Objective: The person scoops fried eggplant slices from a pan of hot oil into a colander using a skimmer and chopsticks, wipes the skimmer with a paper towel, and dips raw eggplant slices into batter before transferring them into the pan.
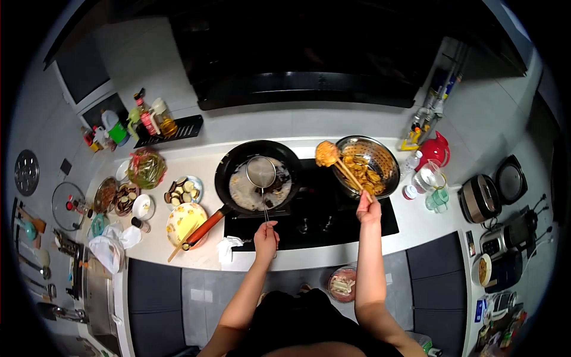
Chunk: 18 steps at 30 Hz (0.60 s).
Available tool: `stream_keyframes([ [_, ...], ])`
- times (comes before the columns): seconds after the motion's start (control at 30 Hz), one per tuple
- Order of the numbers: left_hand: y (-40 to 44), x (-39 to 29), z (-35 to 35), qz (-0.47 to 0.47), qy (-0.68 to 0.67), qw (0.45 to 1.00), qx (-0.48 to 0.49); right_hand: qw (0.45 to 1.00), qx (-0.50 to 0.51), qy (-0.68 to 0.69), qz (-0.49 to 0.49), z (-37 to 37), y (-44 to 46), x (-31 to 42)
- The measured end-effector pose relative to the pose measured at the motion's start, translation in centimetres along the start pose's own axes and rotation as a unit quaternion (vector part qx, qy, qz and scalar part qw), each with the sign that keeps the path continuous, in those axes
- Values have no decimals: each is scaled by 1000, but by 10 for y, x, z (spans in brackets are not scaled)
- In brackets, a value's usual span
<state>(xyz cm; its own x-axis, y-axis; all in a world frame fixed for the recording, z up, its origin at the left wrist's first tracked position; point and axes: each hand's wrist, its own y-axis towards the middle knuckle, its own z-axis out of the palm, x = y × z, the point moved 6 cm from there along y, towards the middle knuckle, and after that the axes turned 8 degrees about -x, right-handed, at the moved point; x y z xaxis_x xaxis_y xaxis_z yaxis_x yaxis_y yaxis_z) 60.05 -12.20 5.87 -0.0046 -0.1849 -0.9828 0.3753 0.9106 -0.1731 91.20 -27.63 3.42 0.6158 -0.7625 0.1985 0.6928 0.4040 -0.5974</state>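
My left hand (pixel 266 240) is closed around the handle of a fine-mesh strainer (pixel 261 172). The mesh is over the black wok (pixel 223 181), where pale foam and darker bits show in the liquid. Whether the mesh touches the liquid, I cannot tell. In my right hand (pixel 369 208) is a pair of chopsticks (pixel 352 177), whose tips reach a golden-brown fried piece (pixel 326 153). That piece is at the left rim of a perforated metal colander (pixel 391 160). More fried pieces (pixel 364 174) lie inside the colander.
The wok's wooden handle (pixel 205 229) crosses a patterned plate (pixel 173 221). Left of the wok are a plate of sliced eggplant (pixel 182 191) and a bagged vegetable (pixel 146 169). A red kettle (pixel 436 149) and a green glass (pixel 438 201) stand to the right. A range hood (pixel 309 83) hangs ahead.
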Motion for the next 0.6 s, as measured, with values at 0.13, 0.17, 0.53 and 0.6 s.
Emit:
stream_keyframes([
  [0.13,1,-2,37,9,-7,999,44,991,-33,31,-126,-18,19,84],
  [0.17,1,-1,46,10,-6,998,55,984,-53,37,-168,-24,22,100],
  [0.53,0,7,90,6,-13,996,93,791,-24,-361,-493,26,5,106],
  [0.6,0,9,91,5,-10,996,91,741,-7,-400,-539,31,-7,98],
])
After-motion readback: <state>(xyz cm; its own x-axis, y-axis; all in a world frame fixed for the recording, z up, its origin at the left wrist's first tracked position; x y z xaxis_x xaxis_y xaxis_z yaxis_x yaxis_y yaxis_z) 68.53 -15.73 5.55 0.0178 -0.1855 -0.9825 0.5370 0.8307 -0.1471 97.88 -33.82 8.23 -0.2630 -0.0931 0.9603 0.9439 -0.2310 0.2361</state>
